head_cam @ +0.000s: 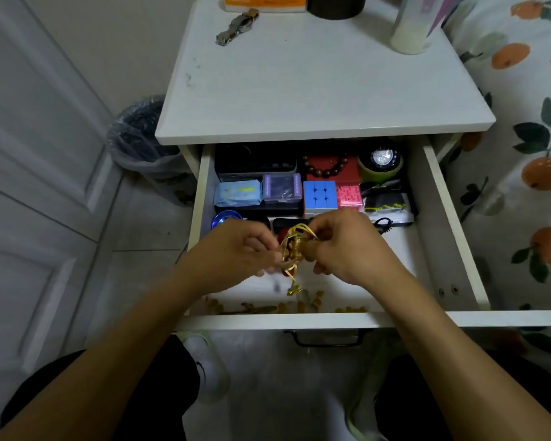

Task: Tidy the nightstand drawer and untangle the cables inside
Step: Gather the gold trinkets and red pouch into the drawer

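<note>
The white nightstand drawer (pixel 452 237) stands pulled out. Above its front half, my left hand (pixel 242 249) and my right hand (pixel 341 246) both pinch a tangled gold cord with a small gold charm (pixel 295 249); a loose end hangs down to the drawer floor. Several small gold beads (pixel 315 302) lie along the inside of the drawer's front wall. At the back are a black box (pixel 255 162), a red box with a brown bead bracelet (pixel 326 168), a watch on a green roll (pixel 384 160), a blue cube puzzle (pixel 319 194), a pink maze cube (pixel 349 195) and a purple case (pixel 282 187).
On the nightstand top (pixel 315 90) lie a metal wristwatch (pixel 237 25) and a white bottle (pixel 411 30). A lined waste bin (pixel 143 144) stands to the left by a white door (pixel 35 186). A bed with orange-print bedding (pixel 528 154) is on the right.
</note>
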Available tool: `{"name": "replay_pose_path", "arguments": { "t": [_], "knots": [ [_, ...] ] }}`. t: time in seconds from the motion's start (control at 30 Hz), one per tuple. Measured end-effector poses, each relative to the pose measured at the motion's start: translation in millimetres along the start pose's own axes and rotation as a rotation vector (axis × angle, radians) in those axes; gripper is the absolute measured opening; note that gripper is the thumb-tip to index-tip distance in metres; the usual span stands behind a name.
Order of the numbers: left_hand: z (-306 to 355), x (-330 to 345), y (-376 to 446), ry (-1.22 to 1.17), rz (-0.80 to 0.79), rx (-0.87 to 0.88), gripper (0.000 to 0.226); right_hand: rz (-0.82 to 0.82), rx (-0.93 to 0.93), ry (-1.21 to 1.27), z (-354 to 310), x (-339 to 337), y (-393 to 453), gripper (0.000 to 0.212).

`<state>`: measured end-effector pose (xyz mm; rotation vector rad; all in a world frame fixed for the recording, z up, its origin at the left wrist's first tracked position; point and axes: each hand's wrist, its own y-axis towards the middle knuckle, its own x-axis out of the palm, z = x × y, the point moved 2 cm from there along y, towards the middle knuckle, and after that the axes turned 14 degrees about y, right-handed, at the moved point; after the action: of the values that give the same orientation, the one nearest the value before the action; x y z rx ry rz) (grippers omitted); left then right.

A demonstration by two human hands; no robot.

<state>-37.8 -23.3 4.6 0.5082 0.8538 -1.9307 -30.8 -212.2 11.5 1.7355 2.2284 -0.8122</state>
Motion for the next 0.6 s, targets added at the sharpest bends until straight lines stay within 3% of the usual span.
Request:
{"name": "replay_pose_path", "arguments": {
  "t": [0.07,0.17,0.37,0.6],
  "knots": [
    [-11,0,3,0.105,-0.135,-0.018,0.005,0.003,0.023,-0.109,3,-5,4,0.01],
    [-24,6,11,0.48,-0.356,-0.047,0.008,-0.04,0.068,-0.232,8,-9,5,0.011],
    [-16,30,24,0.849,-0.564,-0.03,0.024,-0.071,0.039,-0.235,8,-3,5,0.009],
    [-13,34,22,0.851,-0.702,-0.107,0.028,-0.106,0.016,-0.233,13,-1,6,0.005]
  ]
}}
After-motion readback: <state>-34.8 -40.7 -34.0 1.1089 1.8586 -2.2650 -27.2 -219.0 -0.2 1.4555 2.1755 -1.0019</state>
